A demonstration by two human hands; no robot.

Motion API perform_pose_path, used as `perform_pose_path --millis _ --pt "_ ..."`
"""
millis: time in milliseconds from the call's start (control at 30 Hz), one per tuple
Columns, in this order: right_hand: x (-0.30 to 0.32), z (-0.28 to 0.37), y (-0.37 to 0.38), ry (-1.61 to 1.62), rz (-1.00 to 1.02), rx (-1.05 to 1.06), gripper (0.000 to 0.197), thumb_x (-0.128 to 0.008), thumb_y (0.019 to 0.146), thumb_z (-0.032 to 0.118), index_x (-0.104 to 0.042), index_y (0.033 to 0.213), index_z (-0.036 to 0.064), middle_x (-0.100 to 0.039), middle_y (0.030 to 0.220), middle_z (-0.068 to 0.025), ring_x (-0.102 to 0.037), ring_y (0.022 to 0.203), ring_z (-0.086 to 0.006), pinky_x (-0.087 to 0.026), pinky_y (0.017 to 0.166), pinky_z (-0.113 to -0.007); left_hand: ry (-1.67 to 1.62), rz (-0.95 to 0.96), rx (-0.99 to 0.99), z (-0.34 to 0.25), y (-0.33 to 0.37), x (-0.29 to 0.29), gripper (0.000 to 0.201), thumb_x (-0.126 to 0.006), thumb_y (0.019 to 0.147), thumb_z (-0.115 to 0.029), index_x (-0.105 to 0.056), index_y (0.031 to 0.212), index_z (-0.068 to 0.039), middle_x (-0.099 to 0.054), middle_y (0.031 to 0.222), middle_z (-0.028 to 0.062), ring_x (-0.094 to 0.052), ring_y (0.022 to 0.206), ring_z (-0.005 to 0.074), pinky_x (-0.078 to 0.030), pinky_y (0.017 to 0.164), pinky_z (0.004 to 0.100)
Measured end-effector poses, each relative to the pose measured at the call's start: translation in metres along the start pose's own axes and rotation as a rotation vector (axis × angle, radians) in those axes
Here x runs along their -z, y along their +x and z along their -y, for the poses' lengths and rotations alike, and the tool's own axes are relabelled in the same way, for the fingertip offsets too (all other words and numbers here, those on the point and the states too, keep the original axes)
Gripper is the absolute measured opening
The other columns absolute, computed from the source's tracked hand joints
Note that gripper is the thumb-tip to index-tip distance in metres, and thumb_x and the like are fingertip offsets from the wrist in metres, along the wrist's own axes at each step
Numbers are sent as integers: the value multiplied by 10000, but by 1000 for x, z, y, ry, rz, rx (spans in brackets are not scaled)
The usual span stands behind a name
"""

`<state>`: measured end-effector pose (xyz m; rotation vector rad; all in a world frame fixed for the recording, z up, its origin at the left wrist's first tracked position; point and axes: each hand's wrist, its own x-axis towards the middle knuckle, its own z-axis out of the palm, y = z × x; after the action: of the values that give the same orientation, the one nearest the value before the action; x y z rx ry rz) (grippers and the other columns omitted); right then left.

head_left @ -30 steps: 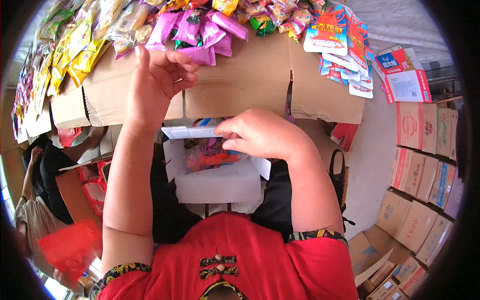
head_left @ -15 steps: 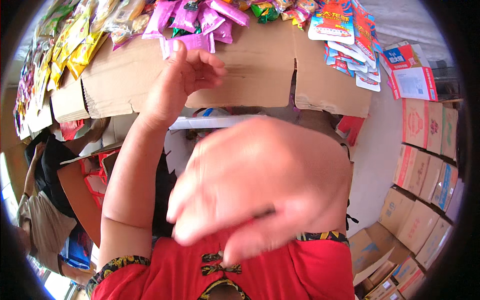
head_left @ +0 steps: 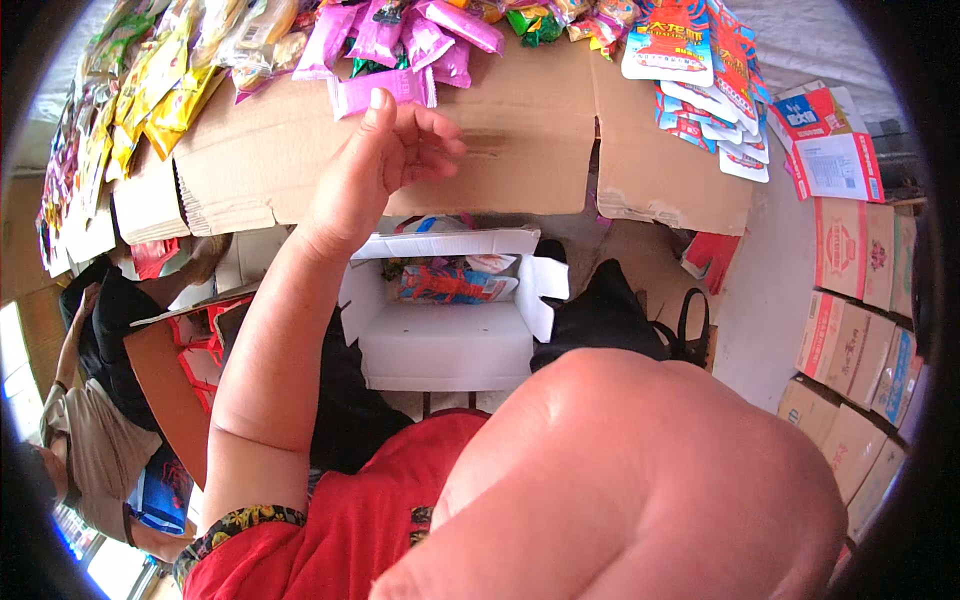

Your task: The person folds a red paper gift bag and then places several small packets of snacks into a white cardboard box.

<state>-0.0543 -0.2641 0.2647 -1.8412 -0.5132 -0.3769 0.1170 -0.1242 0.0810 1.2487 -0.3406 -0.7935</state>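
Where left hand (head_left: 385, 160) reaches: flat purple packet (head_left: 385, 88).

Left hand (head_left: 385, 165) raised on an outstretched arm, fingers loosely curled, grip empty; right hand (head_left: 640, 480) looms blurred near the camera.

Person, own body: bare left hand (head_left: 375, 165) and bare forearm, no rings or watch visible. Red short-sleeved top (head_left: 350, 520), sleeve hem trimmed with a dark floral-patterned band (head_left: 235, 525). Right arm close to the lens, blurred, bare.
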Motion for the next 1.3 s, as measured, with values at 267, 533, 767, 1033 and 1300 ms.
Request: perform_pose_path --millis 267,533,767,1033,1300 --pt "20 15 5 -195 137 -118 129 -588 900 96 -679 833 33 -679 811 -88 -624 604 -210 -518 524 -310 268 473 222 -15 -17 -11 796 -464 933 -740 -654 1128 8 -695 998 108 -666 896 199 -518 833 331" --pt "31 27 7 -362 201 -197 134 -582 892 86 -671 809 30 -672 789 -89 -615 584 -205 -510 512 -304 818 621 382 -7 -21 -25 536 -738 899 -473 -669 1194 -31 -712 1037 110 -678 965 209 -528 865 354" --pt "43 33 -1 -452 198 -252 140 -578 885 78 -664 789 27 -666 770 -90 -607 567 -200 -503 501 -299 1393 656 226 52 -29 -6 428 -790 776 -373 -726 1058 -58 -729 1001 146 -685 992 344 -537 867 432" --pt "43 39 -4 -481 202 -256 148 -572 878 69 -657 765 23 -659 749 -91 -598 547 -194 -495 489 -293 1677 675 280 81 -34 -11 406 -811 748 -347 -733 1032 -66 -731 1009 147 -689 994 343 -543 870 437" --pt "43 41 -6 -501 220 -224 157 -567 870 59 -649 741 20 -652 728 -91 -589 527 -189 -487 477 -287 1653 651 290 73 -32 -14 402 -821 737 -340 -735 1022 -69 -732 1010 149 -692 992 339 -546 868 437"
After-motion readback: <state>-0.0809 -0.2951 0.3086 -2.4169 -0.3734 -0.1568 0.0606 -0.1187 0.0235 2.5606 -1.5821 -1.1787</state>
